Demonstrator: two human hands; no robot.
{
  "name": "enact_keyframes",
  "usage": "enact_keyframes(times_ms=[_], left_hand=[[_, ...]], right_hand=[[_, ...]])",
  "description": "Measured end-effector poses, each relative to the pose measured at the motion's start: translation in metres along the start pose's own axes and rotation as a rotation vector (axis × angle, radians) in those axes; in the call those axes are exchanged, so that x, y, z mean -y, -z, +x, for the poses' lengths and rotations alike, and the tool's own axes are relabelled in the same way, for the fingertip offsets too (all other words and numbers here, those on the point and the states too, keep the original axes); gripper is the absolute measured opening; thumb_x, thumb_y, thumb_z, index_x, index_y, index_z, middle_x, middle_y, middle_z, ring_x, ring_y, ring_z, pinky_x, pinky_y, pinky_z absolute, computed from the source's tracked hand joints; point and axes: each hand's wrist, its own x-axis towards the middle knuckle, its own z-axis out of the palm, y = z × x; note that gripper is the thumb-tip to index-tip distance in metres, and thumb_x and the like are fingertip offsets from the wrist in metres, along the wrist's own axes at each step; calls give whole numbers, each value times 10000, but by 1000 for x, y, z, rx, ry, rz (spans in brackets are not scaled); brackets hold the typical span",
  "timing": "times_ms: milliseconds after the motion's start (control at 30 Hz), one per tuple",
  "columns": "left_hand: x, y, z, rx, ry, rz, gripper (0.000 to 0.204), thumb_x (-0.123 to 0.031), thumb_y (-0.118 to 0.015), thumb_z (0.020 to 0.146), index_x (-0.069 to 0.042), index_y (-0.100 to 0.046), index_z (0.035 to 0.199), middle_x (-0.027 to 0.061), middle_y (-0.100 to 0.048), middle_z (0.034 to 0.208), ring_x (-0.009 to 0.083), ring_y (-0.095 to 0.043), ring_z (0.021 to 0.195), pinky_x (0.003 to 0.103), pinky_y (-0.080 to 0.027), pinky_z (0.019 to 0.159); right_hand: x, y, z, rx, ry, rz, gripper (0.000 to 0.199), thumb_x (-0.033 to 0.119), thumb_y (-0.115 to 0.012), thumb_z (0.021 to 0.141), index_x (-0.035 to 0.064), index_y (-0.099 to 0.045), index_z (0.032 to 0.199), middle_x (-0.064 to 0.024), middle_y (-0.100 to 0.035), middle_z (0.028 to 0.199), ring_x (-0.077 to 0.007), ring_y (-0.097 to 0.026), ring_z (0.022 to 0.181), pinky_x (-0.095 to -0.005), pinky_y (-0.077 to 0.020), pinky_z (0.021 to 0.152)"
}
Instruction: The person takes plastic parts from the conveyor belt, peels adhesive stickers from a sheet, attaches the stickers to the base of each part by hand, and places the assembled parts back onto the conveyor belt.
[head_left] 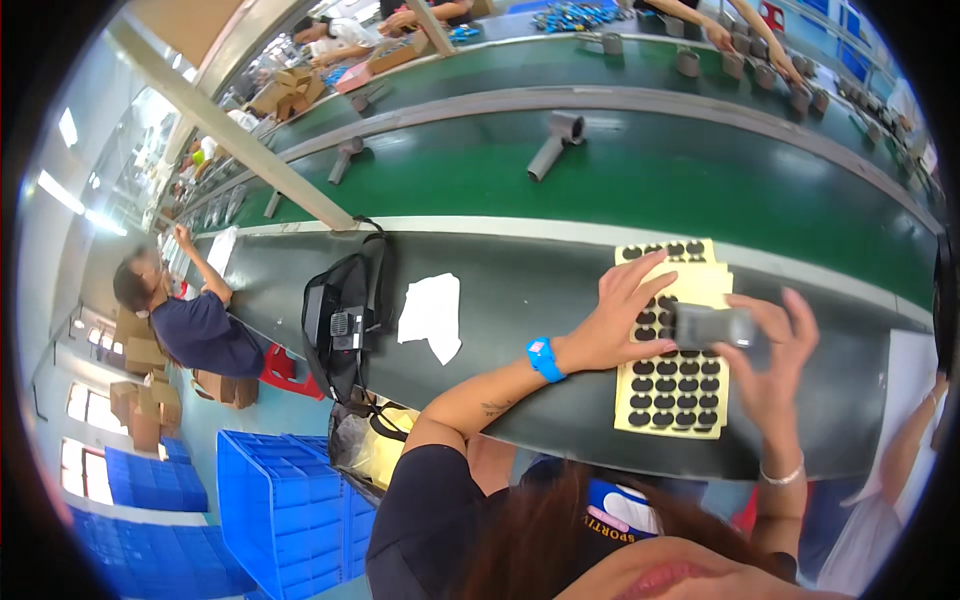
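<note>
Yellow backing sheets lie on the dark bench in front of me, bearing rows of black rounded stickers. My left hand spreads over the left side of the sheets, thumb and fingers apart, the thumb tip near the grey part. Above the stickers, my right hand grips a grey part between thumb and fingers. That part is blurred; it looks like a short handle or tube piece, held level with one end toward my left hand. A blue band sits on my left wrist.
Beyond the bench runs a green conveyor belt carrying a grey hair-dryer-shaped housing. Left on the bench are a white cloth and a black bag. Blue crates stand lower left. Co-workers sit left, right and across.
</note>
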Motion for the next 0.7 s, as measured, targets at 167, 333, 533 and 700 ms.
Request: enact_keyframes(times_ms=[167, 333, 533, 700], left_hand=[[-50, 8, 10, -50, 6, -159, 733, -159, -774, 722, -62, -434, 1365, 138, -615, 1164, 304, -600, 1014, 374, -492, 853], [-60, 0, 14, -193, 21, -260, 707, -35, -786, 680, -66, -489, 1321, 112, -678, 1030, 243, -657, 929, 331, -538, 771], [-64, -6, 8, -80, 33, -190, 448, -14, -803, 655, -35, -633, 1070, 95, -639, 1014, 230, -623, 939, 333, -501, 809], [-65, -16, 6, -151, 103, -397, 286, -11, -764, 731, -48, -547, 913, 69, -642, 905, 204, -629, 903, 344, -496, 804]], right_hand=[[21, -26, -7, -43, 13, 215, 641, 69, -794, 704, 4, -463, 1249, -113, -503, 1281, -240, -506, 1093, -354, -385, 975], [29, -5, -5, -220, -140, 448, 403, -13, -676, 806, -16, -522, 1178, -174, -510, 1230, -219, -534, 1034, -313, -436, 877], [41, 6, -35, -349, -306, 551, 155, -95, -650, 796, -22, -634, 931, -103, -631, 883, -155, -587, 798, -250, -470, 712], [58, 15, -47, -285, -311, 635, 169, -120, -623, 799, -39, -613, 947, -114, -604, 930, -164, -558, 855, -259, -441, 762]])
